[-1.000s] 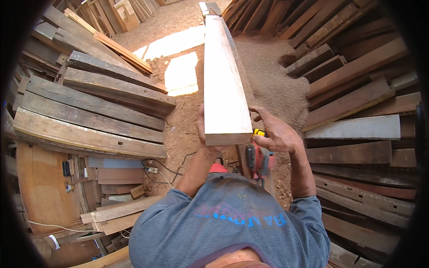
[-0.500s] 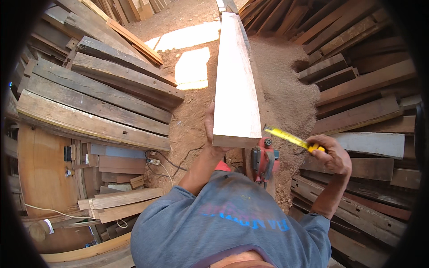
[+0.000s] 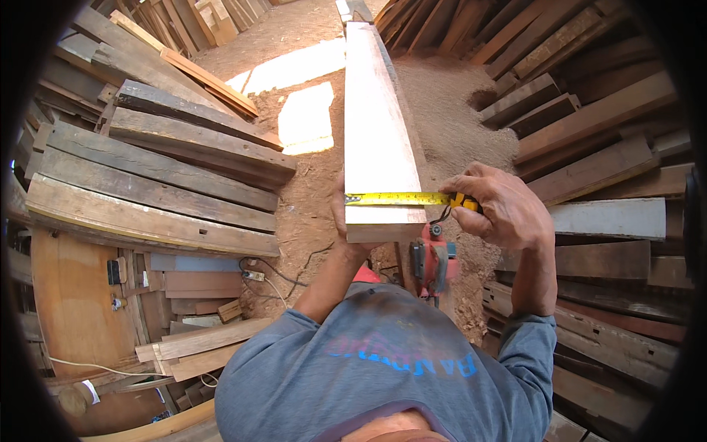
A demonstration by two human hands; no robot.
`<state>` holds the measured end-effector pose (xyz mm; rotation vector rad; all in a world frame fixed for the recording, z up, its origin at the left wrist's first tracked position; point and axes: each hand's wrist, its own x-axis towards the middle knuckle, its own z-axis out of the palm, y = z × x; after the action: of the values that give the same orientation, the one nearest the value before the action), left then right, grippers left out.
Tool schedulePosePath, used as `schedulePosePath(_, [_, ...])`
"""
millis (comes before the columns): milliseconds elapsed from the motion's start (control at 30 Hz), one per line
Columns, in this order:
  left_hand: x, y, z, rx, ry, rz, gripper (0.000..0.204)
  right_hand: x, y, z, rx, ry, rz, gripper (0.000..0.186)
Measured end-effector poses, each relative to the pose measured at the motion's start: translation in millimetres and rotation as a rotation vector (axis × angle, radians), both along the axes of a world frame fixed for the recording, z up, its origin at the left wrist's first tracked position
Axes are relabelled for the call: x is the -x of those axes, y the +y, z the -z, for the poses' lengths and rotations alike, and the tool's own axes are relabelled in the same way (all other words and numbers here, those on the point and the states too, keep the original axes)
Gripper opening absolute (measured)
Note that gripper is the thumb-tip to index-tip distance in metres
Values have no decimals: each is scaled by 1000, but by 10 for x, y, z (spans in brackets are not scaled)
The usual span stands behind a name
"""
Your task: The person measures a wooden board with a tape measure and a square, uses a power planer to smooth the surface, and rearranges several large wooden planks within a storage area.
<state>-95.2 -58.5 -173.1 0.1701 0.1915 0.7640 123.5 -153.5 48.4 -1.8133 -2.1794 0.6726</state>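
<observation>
A long pale wooden beam (image 3: 379, 132) runs away from me, its near end face just ahead of my chest. My right hand (image 3: 504, 206) is closed around the black and yellow case of a tape measure (image 3: 401, 198). The yellow blade lies across the beam's top face near that end, its hooked tip at the left edge. My left hand (image 3: 340, 210) is at the beam's left side, mostly hidden behind it, and its grip there cannot be made out fully. Below the beam's near end, to the right, sits a red and black power tool (image 3: 434, 258).
Stacked old planks line the left (image 3: 162, 177) and the right (image 3: 589, 162). Sawdust (image 3: 464, 103) covers the ground beside the beam. A power strip (image 3: 252, 275) with cables lies at the left, near a wooden panel (image 3: 74, 287). Sunlight patches fall on the ground ahead.
My right hand has moved left and forward to the beam, and the tape blade, earlier in the air beside it, now spans its top face. My left hand stays at the beam's side.
</observation>
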Motion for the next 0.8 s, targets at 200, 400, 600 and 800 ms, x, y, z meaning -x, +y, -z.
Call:
schedulePosePath(200, [76,75,199,10,46,-9,68,-111,18,136,-13,17,-26,50])
schedulePosePath(400, [73,51,118,97,-6,2,72,-118,-8,128,36,6,6,50])
schedulePosePath(600, [59,69,149,62,-23,-4,71,-146,-2,160,50,9,7,52])
schedulePosePath(800, [38,48,92,-21,19,-22,64,-178,-15,188,-34,120,-27,56])
